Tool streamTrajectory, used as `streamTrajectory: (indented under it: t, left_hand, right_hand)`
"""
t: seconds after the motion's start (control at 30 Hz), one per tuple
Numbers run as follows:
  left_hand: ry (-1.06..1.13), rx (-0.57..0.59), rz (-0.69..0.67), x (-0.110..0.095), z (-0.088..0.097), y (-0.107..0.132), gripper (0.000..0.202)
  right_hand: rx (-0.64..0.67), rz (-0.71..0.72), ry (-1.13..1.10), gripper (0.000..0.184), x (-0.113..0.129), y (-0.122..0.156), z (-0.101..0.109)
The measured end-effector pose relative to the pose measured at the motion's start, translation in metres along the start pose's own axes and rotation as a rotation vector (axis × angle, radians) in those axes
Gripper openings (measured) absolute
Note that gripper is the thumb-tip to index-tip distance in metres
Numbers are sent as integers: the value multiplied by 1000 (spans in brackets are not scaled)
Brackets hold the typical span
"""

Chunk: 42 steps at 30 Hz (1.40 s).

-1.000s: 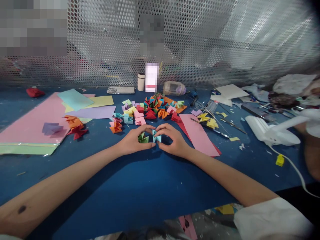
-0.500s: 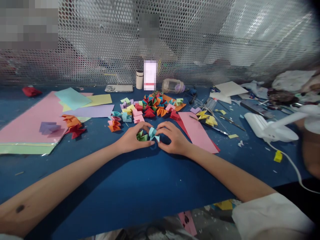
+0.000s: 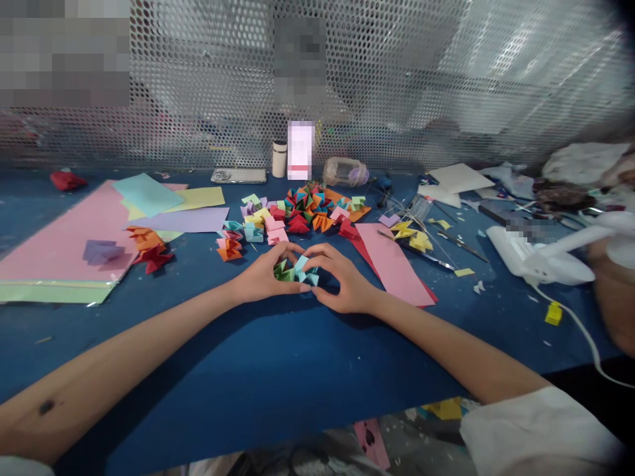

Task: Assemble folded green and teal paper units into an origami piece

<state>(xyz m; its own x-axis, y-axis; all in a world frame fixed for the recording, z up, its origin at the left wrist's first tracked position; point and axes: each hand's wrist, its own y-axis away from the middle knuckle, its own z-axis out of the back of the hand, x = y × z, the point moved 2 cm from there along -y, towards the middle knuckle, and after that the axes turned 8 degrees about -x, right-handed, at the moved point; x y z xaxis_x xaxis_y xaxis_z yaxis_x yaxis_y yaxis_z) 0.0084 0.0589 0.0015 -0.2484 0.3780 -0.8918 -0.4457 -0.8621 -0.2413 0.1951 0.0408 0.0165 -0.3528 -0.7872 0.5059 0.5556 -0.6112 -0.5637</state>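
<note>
The left hand (image 3: 262,281) pinches one green folded piece (image 3: 283,271) between thumb and fingers, and the right hand (image 3: 342,285) pinches one light-blue folded piece (image 3: 304,270) the same way. The two pieces touch each other, low over the blue table (image 3: 278,370), between the hands. Beyond them lies a heap of many folded pieces (image 3: 302,210), too many and too crowded to count. Two orange and red folded clusters (image 3: 147,248) sit to the left beside the pink sheet (image 3: 64,244). One pink strip (image 3: 391,263) lies just right of the right hand.
</note>
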Motion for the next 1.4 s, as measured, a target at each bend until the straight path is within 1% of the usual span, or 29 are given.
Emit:
streamTrajectory:
  t: [0.13, 0.27, 0.4, 0.57, 0.63, 0.73, 0.8, 0.9, 1.03, 1.1, 1.23, 1.33, 1.4]
  left_hand:
    - [59, -4, 9, -1, 1, 0, 58]
    - [93, 3, 26, 0, 1, 0, 58]
    - [154, 47, 56, 3, 0, 0, 57]
    - [294, 84, 153, 2, 0, 1, 56]
    - [294, 90, 161, -1, 0, 2, 56]
    - [240, 84, 125, -3, 2, 1, 57]
    - [241, 93, 121, -2, 3, -1, 53]
    - [306, 84, 127, -2, 5, -3, 45]
    - [331, 74, 145, -1, 4, -4, 47]
    - [298, 79, 147, 1, 1, -3, 45]
    - [182, 58, 64, 2, -4, -1, 33]
    - [144, -16, 71, 3, -6, -1, 27]
    - [130, -76, 117, 3, -6, -1, 25]
  right_hand:
    - [-40, -34, -28, 35, 0, 0, -1]
    - [-82, -32, 9, 21, -5, 2, -4]
    - [-92, -9, 58, 19, -7, 2, -5]
    - [-102, 41, 95, 16, -5, 3, -4]
    - [-93, 51, 101, 14, -5, 4, -5]
    - [-93, 25, 70, 10, -6, 4, -5]
    - [-124, -4, 25, 9, -7, 2, -5]
    - [-209, -39, 22, 11, -7, 0, -1]
    - [-264, -77, 89, 12, -7, -1, 4]
    - [-265, -75, 89, 12, -6, -1, 5]
    - [-222, -19, 43, 17, -2, -1, 3]
    - [-193, -4, 17, 22, -1, 1, 1]
    - [-225, -36, -5, 29, -1, 3, 1]
